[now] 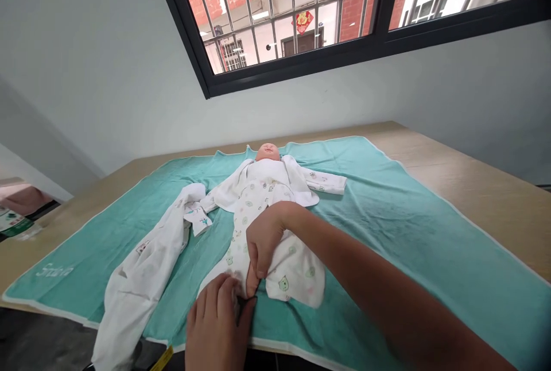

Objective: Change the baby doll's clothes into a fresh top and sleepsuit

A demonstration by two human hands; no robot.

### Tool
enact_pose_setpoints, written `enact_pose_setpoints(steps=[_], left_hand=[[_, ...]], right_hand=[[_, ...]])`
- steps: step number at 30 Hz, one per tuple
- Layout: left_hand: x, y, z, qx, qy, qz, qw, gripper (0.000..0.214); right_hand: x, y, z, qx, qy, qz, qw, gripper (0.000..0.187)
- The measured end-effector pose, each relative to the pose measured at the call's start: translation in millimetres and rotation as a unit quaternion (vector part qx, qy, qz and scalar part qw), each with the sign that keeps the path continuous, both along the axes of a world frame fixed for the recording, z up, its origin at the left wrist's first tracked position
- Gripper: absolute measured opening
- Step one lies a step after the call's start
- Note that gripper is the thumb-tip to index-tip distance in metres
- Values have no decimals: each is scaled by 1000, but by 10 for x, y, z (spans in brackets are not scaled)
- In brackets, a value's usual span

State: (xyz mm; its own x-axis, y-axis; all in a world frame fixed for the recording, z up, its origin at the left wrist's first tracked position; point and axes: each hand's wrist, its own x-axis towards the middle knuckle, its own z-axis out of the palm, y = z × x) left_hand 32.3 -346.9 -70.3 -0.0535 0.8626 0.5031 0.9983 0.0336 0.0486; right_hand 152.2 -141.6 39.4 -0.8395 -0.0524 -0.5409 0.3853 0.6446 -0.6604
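Fingers closed, the right hand (pixel 262 242) and left hand (pixel 217 319) both pinch the crotch of the printed romper (pixel 297 270) on a baby doll (pixel 267 151) lying face-up on a teal towel (pixel 387 216). The towel's white corner lettering (pixel 54 271) is too blurred to read.

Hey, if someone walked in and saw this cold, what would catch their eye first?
A baby doll in a white printed suit lies face up in the middle of a teal towel on a wooden table. At the suit's lower end the right hand pinches the fabric, with the left hand touching it just below. A second white garment lies crumpled on the towel's left side.
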Motion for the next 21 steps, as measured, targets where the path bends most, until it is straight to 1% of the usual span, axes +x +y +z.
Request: enact_pose_setpoints(steps=[1,3,6,8,12,14,17,21], left_hand=[[-36,23,-3,-11,-2,-15,1000,31],[-84,70,-35,-6,-13,-43,999,32],[-106,113,-90,28,-26,-79,996,35],[-108,113,-91,33,-29,-94,995,35],[-139,81,-16,1,-39,-135,990,31],[-166,72,34,0,-33,-155,987,29],[-192,76,117,7,-21,-170,985,23],[-202,90,232,-14,-17,-186,982,10]], right_hand=[[-5,11,-13,0,0,15,1000,25],[-9,28,-30,-2,8,33,999,25],[-3,44,-33,6,23,28,999,27],[3,52,-29,-3,20,31,999,28],[8,70,-29,-8,3,45,999,34],[9,76,-35,-8,2,53,999,36],[15,76,-42,-17,2,54,998,34],[28,61,-33,-50,5,55,997,29]])
